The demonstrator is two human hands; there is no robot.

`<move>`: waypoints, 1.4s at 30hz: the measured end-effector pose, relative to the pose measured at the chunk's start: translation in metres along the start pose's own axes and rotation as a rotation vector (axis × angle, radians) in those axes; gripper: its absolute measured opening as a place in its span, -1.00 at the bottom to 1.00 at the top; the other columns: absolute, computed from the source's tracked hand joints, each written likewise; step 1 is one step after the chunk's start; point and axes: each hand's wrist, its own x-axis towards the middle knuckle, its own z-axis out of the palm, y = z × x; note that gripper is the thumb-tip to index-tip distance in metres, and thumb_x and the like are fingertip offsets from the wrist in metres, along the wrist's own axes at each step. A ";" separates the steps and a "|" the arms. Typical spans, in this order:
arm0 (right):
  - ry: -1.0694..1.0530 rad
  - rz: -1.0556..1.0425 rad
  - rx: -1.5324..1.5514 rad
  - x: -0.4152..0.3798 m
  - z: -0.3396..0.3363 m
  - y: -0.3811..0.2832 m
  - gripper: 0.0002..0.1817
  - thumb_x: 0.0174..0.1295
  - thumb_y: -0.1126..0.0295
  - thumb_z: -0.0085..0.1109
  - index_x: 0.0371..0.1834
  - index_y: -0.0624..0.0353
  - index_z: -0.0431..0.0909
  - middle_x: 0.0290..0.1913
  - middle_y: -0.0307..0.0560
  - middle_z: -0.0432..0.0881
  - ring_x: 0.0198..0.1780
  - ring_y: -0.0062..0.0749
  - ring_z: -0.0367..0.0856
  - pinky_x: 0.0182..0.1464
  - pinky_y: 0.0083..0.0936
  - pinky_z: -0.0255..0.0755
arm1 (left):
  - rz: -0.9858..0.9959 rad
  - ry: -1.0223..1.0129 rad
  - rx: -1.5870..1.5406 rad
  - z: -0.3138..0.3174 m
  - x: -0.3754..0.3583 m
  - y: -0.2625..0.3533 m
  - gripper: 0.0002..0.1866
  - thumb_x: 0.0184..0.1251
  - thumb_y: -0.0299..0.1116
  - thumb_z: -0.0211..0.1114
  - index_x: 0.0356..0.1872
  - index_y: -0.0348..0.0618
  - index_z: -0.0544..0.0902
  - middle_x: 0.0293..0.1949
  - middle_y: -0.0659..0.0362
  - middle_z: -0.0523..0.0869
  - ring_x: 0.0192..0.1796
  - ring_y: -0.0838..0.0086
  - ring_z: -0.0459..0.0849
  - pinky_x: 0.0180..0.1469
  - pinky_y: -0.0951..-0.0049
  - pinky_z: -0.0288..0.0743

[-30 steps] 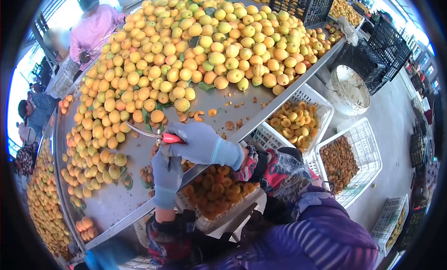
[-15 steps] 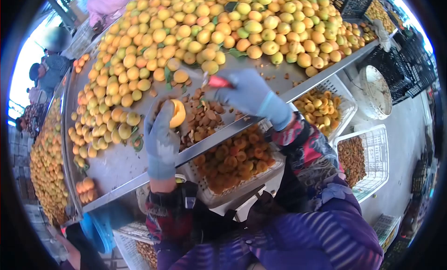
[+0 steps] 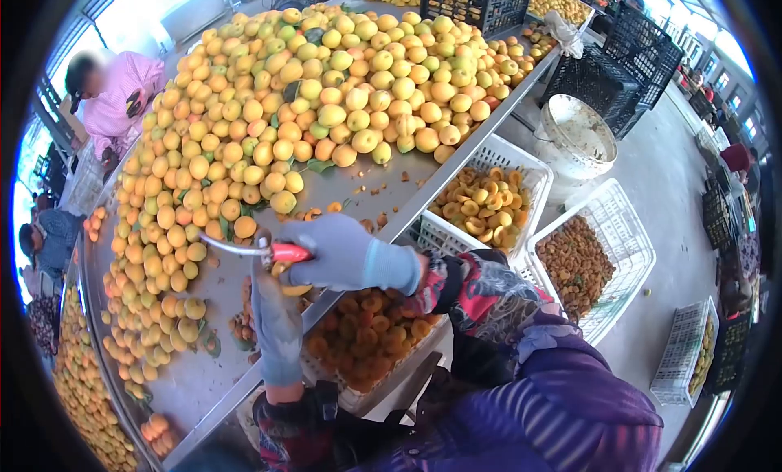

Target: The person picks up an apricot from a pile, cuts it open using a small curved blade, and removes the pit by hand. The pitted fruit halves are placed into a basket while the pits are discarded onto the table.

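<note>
My right hand point(image 3: 338, 248), in a grey glove, is closed around the red handle of a thin curved knife point(image 3: 236, 248). Its metal blade points left, above my left hand point(image 3: 278, 321). That gloved left hand is raised at the table's edge with its fingers curled around a cut apricot point(image 3: 296, 290), of which only a yellow-orange part shows. Beside and behind the left hand lie brown apricot pits point(image 3: 242, 321), partly covered by it. A large heap of whole apricots point(image 3: 269, 138) spreads over the metal table point(image 3: 358, 187) beyond both hands.
Under the table edge sits a crate of apricot halves point(image 3: 371, 333). Further right stand another crate of halves point(image 3: 486, 207), a white crate point(image 3: 623, 232) of pits, a white bucket point(image 3: 578, 134) and black crates point(image 3: 603, 85). A person in pink point(image 3: 122, 97) is at the far left.
My view has swung to the right. My right hand with the knife has come left, close to my left hand. The cut apricot, plainly visible before, is now mostly hidden.
</note>
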 end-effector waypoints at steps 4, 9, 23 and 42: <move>0.067 0.116 -0.012 -0.033 -0.060 0.008 -0.66 0.07 0.17 0.29 -0.15 0.10 0.56 -0.50 -0.08 0.58 -0.45 -0.25 0.63 -0.35 -0.40 0.48 | 0.017 -0.032 0.308 -0.004 -0.002 0.010 -0.59 0.47 -0.21 -0.07 0.15 -0.29 0.46 0.02 0.09 0.60 -0.13 0.53 0.58 -0.11 0.56 0.45; 0.354 0.415 -0.484 -0.097 -0.124 0.071 -0.70 0.14 0.28 0.31 -0.13 0.20 0.56 -0.48 -0.22 0.58 -0.48 -0.56 0.55 -0.38 -0.57 0.43 | -0.019 -0.009 0.410 -0.019 0.000 0.010 -0.66 0.43 -0.20 0.02 -0.04 -0.26 0.58 -0.21 0.21 0.69 -0.32 0.59 0.59 -0.20 0.56 0.47; 0.025 0.106 0.055 -0.038 -0.021 0.006 -0.82 0.18 0.36 0.21 -0.24 0.22 0.54 -0.49 0.03 0.53 -0.50 -0.17 0.53 -0.40 -0.44 0.38 | 0.017 -0.179 0.291 -0.003 -0.001 -0.017 -0.70 0.39 -0.41 0.15 0.08 -0.30 0.53 -0.12 0.20 0.65 -0.12 0.61 0.56 -0.04 0.58 0.44; 0.049 0.448 0.483 0.017 0.051 0.036 -0.79 0.30 0.29 0.13 -0.26 0.24 0.51 -0.56 -0.24 0.53 -0.64 -0.76 0.39 -0.65 -0.77 0.19 | 0.044 0.668 1.456 -0.236 -0.024 0.051 -0.55 0.03 -0.39 0.40 0.02 -0.19 0.57 -0.17 -0.02 0.64 -0.10 0.19 0.64 -0.03 0.29 0.52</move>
